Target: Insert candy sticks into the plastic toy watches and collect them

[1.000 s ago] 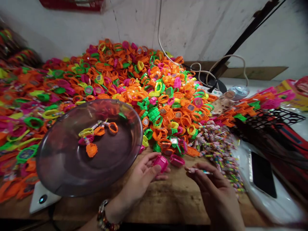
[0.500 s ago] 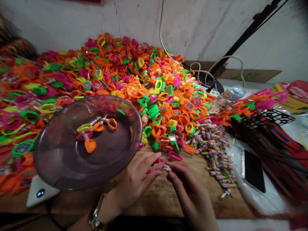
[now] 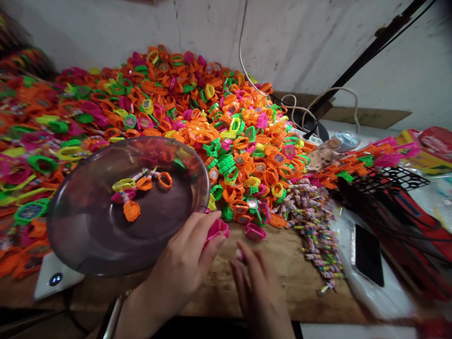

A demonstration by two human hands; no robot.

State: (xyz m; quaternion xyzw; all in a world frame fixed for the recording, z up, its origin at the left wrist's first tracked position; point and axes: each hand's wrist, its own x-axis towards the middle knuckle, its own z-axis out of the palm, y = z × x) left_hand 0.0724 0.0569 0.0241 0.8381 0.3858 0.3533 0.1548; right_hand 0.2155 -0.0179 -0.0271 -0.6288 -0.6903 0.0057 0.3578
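Note:
My left hand (image 3: 187,254) pinches a pink toy watch (image 3: 218,230) between thumb and fingers, beside the rim of a dark see-through plastic basin (image 3: 158,254). Part of the watch is hidden by my fingers. My right hand (image 3: 256,282) is apart from it, over the wooden table (image 3: 215,292), blurred, with its fingers loosely curled and a little apart. A small pale spot shows at its fingertips, too smeared to make out. Another pink toy watch (image 3: 254,231) lies just beyond my hands. Inside the basin are several toy watches, including an orange one (image 3: 132,211), with small wrapped candies.
A large heap of colourful toy watches (image 3: 197,134) spreads along the wall. At right lie a pile of wrapped candies (image 3: 314,226), a phone (image 3: 367,254) on white plastic and a black mesh basket (image 3: 411,179). A white device (image 3: 56,278) sits partly under the basin.
My left hand has moved left and slightly up with the pink toy watch. My right hand has come away from the watch and wrapped candy it was touching.

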